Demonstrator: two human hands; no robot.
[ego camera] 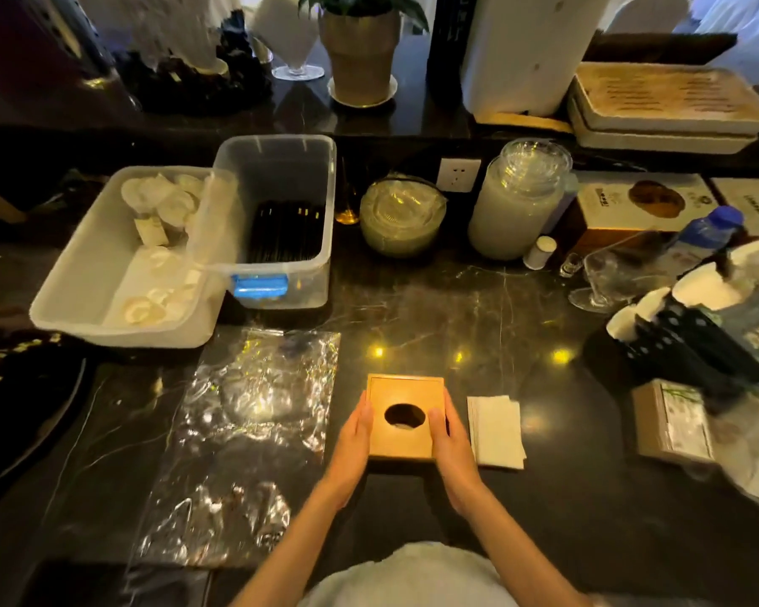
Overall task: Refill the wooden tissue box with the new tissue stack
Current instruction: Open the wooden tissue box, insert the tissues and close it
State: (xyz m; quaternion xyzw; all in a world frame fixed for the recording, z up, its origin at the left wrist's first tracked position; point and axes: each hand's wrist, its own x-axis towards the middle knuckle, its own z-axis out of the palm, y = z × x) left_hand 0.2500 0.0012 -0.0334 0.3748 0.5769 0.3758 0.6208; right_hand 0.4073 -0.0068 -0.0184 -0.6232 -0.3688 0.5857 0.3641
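Observation:
A square wooden tissue box with an oval hole in its top stands on the dark marble counter near me. My left hand presses flat against its left side and my right hand against its right side, thumb on the top. Both hands grip the box between them. A stack of white tissues lies flat on the counter just right of the box, touching my right hand's edge. A sliver of white shows at the hole's lower rim.
A crumpled clear plastic wrapper lies left of the box. Two plastic bins stand at the back left, glass jars behind, a black holder with rolled cloths and a small carton at right.

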